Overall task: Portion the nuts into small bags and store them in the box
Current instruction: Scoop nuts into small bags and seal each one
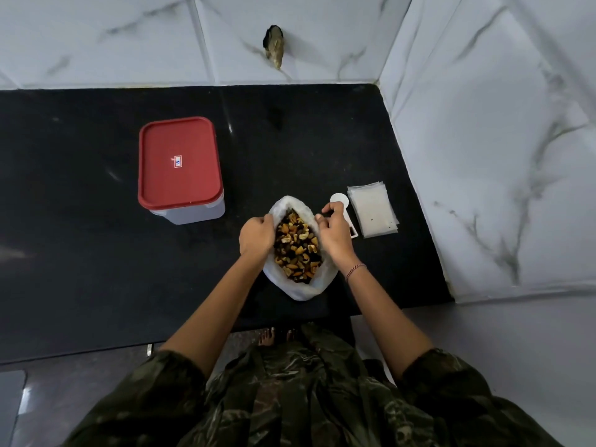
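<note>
A large white plastic bag (pixel 301 287) stands open on the black counter (pixel 80 253), full of mixed nuts (pixel 296 250). My left hand (pixel 256 235) grips the bag's left rim. My right hand (pixel 333 232) pinches the right rim and holds the mouth apart. A clear box with a red lid (pixel 179 162) stands shut to the far left. A stack of small clear bags (pixel 372 209) lies flat to the right of the nut bag. A white scoop (pixel 340 201) lies between them, partly hidden under my right hand.
White marble-patterned walls (pixel 483 156) close the counter at the back and on the right. The counter's front edge runs just below the nut bag, with my feet (pixel 267 337) and the floor beneath.
</note>
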Demonstrator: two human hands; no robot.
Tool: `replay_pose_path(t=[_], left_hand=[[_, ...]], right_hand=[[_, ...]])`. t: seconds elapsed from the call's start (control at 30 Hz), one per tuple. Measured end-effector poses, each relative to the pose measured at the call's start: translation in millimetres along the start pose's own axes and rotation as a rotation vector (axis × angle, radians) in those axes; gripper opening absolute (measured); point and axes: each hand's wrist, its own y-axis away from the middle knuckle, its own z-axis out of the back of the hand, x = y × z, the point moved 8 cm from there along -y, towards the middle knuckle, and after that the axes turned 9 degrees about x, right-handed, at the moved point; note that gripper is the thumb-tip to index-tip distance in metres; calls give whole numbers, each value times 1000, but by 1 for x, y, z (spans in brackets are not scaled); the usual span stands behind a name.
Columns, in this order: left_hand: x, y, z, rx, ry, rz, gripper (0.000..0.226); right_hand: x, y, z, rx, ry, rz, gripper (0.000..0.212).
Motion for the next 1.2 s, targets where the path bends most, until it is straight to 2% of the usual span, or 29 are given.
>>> replay_pose_path(t=[0.1,0.17,0.23,0.3,0.37,0.43,0.5,0.57,0.7,0.8,0.93,1.07,1.2], left_hand=[[-10,0,6,-62,-281,-150,31],[-10,-1,12,-104,-325,-218,29],[-13,6,18,-127,-313,-322,39],[-21,23,19,-95,-335,-470,61],[-22,39,11,56,-416,-560,96],[-13,50,3,190,-566,-543,128],[0,52,-1,260,-721,-503,140],[8,49,-5,302,-796,-486,142],[20,44,-10,281,-934,-472,143],[27,45,-9,211,-1082,-460,145],[27,43,-13,221,-1025,-420,148],[20,38,-18,289,-998,-435,148],[15,38,-22,221,-1002,-459,149]], right_hand=[[13,7,5,-67,208,157,16],[22,14,4,-30,312,229,23],[30,23,5,-15,489,304,31],[39,34,9,-32,705,369,41],[39,41,13,103,764,357,62],[28,45,9,372,718,246,94],[17,49,3,546,693,135,119],[9,47,-4,606,707,67,130],[-1,41,-14,660,702,-8,136],[-4,39,-15,668,817,27,138],[0,37,-11,596,940,80,139],[4,37,-6,540,951,92,138],[5,37,2,507,974,89,133]])
